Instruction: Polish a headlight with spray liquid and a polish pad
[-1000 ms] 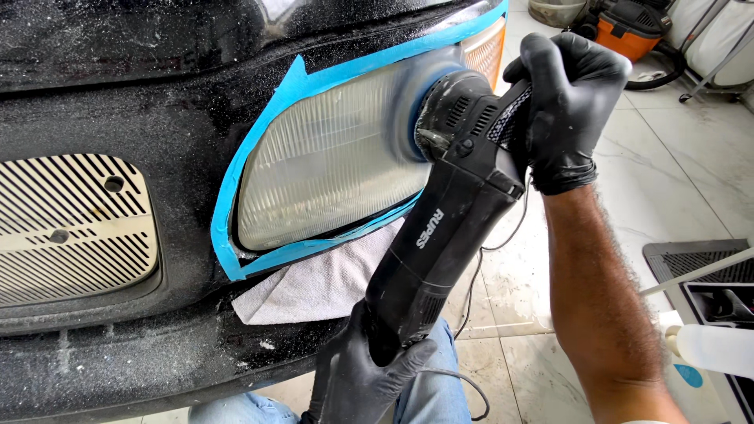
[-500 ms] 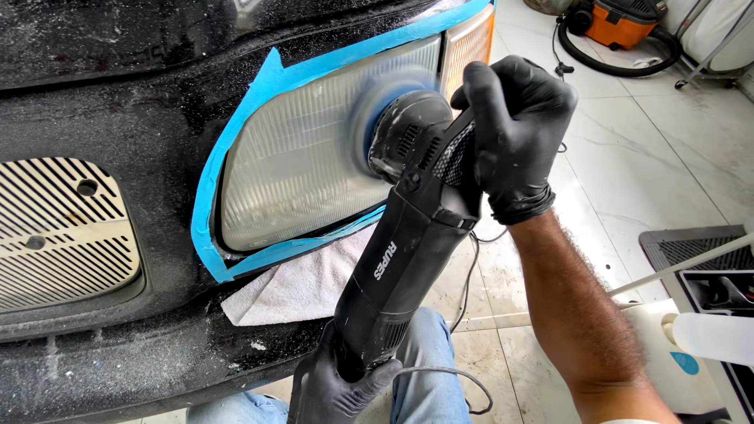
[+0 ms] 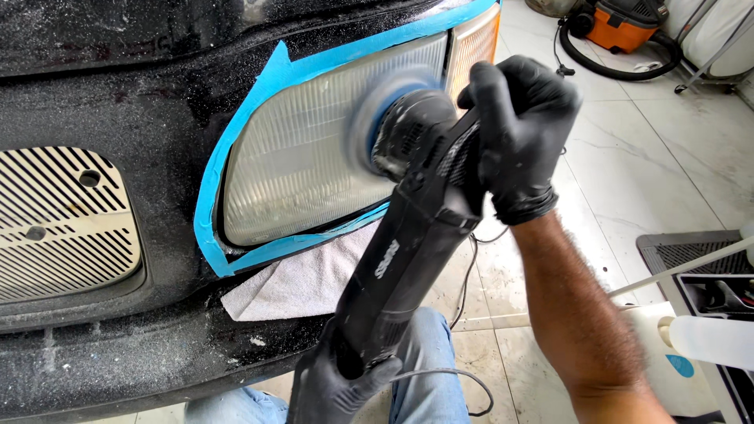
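Head view first: I have my right hand (image 3: 518, 137), in a black glove, with fingers (image 3: 491, 118) curled tight over the head of the black polisher (image 3: 416, 228), and my left hand (image 3: 334, 389), gloved too, closed around the tail of its body at the bottom edge. The polisher's long axis runs from my left hand low down, up and to the right toward my right hand, and its blue pad (image 3: 377, 118) lies just left of my right fingers, flat against the cloudy headlight (image 3: 314, 157). Most of the lens stretches away left of the pad, so the right hand is the nearer one to it. Blue masking tape (image 3: 236, 157) frames the lens, and a white cloth (image 3: 302, 279) hangs below it, just beside the tool body. Dusty black bodywork (image 3: 118, 102) and a slotted grille (image 3: 63, 224) lie further left. Behind my right hand sits an orange vacuum (image 3: 628, 23) on the tiled floor (image 3: 652, 157); the cord (image 3: 463, 392) loops near my knees.
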